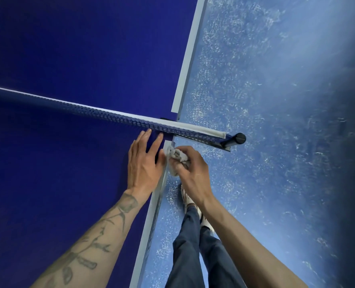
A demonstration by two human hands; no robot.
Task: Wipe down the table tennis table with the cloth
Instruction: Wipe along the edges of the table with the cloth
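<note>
cloth, bunched and whitish, was held in the curled fingers of the right grip, against the pale edge of the blue table. just left of it the left grip lay flat on the table, fingers straight. the net ran just beyond both grips, and its black post jutted over the speckled floor.

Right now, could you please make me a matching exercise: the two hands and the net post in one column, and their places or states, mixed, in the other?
1 left hand
2 right hand
3 net post

A black, out past the table edge
B grips the crumpled cloth
C flat on the blue top

Pairs: 1-C, 2-B, 3-A
</note>
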